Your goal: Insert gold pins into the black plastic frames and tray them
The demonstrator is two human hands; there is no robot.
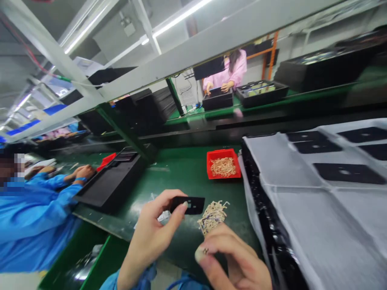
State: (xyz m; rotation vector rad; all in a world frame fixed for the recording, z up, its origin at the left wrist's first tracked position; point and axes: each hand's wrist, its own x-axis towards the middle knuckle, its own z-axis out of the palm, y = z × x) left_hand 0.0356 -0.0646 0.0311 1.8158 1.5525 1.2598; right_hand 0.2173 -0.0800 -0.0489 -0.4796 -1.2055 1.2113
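Observation:
My left hand [159,225] pinches a thin black rectangular plate [196,205] between thumb and fingers, and small openings show near the plate's middle. Lower and to the right, my right hand [234,257] is closed in a pinch on a tiny dark piece [206,251], too small to name. Just beyond the right hand lies a loose pile of small beige strip-like pieces [213,215] on the green work surface [178,169]. Farther back, a red bin [208,171] holds more of the same beige pieces.
At right, a black tray [256,181] lined with white sheeting [290,161] carries several black plates [347,172]. A large black tray [105,181] stands left, beside a co-worker in a blue sleeve [65,205]. Across the bench, a person in pink [240,68] handles a black box [217,100].

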